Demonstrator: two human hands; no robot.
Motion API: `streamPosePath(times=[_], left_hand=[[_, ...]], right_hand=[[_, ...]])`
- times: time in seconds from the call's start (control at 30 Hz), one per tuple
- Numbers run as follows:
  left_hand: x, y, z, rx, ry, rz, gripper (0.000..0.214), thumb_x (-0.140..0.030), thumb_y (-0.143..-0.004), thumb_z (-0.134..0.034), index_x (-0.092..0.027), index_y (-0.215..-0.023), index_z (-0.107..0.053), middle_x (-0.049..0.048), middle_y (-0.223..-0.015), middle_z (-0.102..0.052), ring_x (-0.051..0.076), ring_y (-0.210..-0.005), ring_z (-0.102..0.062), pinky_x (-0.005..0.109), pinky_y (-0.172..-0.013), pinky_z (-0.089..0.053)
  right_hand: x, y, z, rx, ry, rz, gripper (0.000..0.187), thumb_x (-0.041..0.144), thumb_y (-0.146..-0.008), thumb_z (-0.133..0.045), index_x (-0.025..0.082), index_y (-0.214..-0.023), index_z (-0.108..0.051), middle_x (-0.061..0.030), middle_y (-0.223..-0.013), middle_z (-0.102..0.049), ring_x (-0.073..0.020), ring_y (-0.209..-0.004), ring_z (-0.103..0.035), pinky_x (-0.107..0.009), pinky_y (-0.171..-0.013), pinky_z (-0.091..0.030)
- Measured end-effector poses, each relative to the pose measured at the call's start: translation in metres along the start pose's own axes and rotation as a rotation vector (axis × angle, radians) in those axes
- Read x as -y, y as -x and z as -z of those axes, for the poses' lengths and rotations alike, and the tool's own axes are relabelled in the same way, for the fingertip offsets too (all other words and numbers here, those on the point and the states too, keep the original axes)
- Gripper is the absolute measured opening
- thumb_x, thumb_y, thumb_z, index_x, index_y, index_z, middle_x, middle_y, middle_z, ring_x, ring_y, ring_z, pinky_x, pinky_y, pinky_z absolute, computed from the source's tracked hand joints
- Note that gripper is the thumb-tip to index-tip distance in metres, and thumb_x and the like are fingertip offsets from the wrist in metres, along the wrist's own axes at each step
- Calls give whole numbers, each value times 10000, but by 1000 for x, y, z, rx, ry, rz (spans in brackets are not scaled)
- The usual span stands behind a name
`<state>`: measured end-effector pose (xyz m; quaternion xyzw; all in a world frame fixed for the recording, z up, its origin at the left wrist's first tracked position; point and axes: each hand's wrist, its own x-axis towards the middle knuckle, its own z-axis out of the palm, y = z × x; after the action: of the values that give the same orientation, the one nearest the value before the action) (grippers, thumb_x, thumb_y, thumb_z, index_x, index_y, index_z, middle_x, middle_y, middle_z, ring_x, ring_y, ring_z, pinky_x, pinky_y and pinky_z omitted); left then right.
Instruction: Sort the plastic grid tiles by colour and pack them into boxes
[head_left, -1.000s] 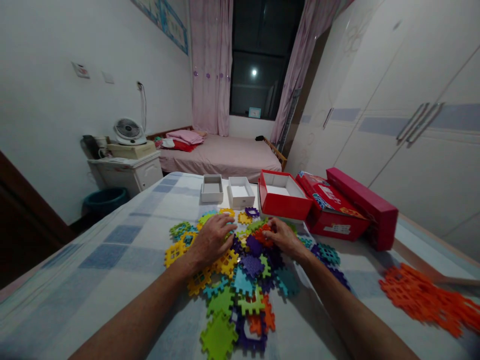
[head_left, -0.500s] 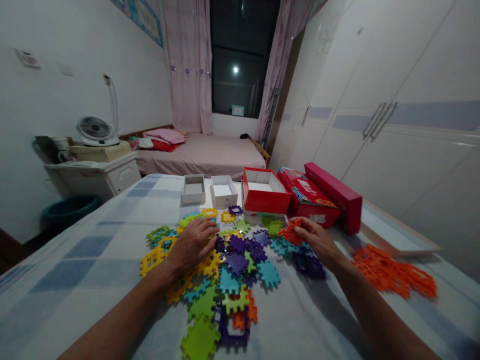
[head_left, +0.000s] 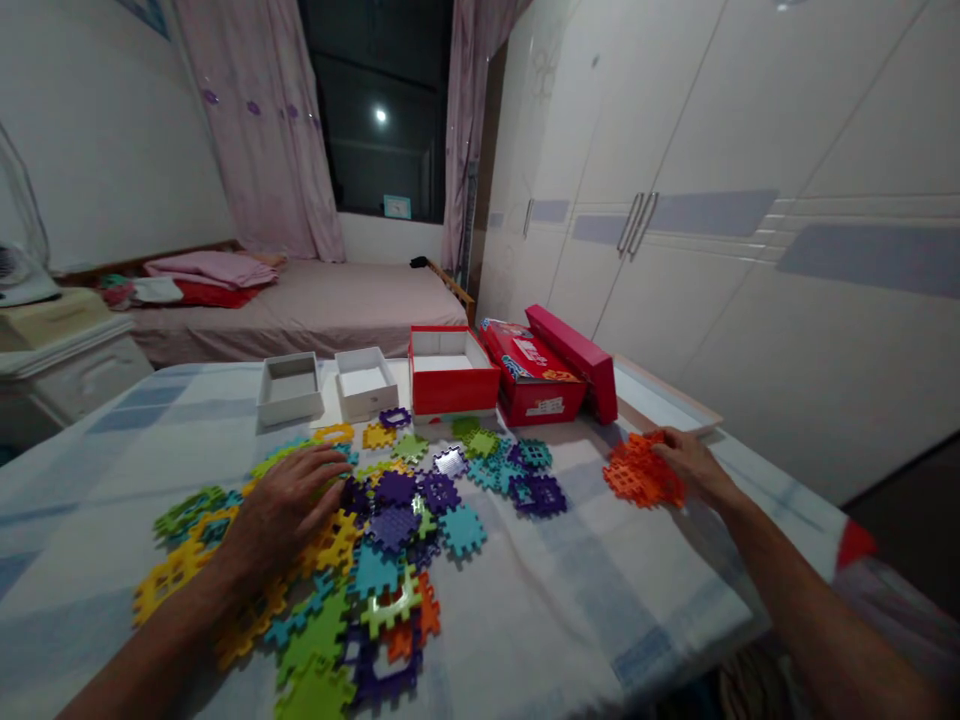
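Note:
My left hand lies palm down with its fingers stretched over the heap of toothed plastic building tiles. Yellow tiles show beside and under it; purple tiles lie to its right. Farther forward in the heap are green tiles and a turquoise tile. Out to the right, my right hand pinches an orange tile at the pile of orange tiles. Its fingertips partly hide the edge of that piece, which overlaps the others.
Two small white boxes and an open red box stand behind the heap. A red printed carton, a long red box and a shallow tray sit to the right. The table's edge runs along the lower right.
My right hand has carried an orange tile from the heap rightward to the orange pile. The view has turned right. My left hand stays on the heap.

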<state>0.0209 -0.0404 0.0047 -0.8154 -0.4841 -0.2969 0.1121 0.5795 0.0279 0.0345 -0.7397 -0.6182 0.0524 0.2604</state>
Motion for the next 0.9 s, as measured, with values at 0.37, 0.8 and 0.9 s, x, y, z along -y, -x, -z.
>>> streamPosePath(times=[0.37, 0.8, 0.9], left_hand=[[-47, 6, 55, 144, 45, 10, 262, -331, -884, -478, -206, -1050, -637, 75, -1126, -648, 209, -1159, -523, 420, -1020, -414], [-77, 42, 37, 336, 27, -80, 521, -509, -864, -464, -237, -1308, -457, 119, -1354, -495, 293, -1317, -363, 515, -1074, -293], [-77, 25, 26, 348, -9, -56, 456, -477, -890, -427, -221, -1259, -504, 107, -1295, -543, 290, -1279, -407, 518, -1067, -291]], right_hand=[[103, 55, -28, 235, -111, 466, 341, 396, -820, -465, 219, -1081, -594, -104, -1106, -605, -235, -899, -598, -366, -745, -485], [229, 185, -84, 614, -13, 941, 559, 270, -712, -664, 166, -1234, -490, -128, -1153, -550, -282, -1016, -508, -446, -859, -421], [227, 181, -88, 614, -21, 920, 501, 188, -727, -605, 161, -1215, -491, -112, -1075, -569, -261, -970, -522, -422, -834, -436]])
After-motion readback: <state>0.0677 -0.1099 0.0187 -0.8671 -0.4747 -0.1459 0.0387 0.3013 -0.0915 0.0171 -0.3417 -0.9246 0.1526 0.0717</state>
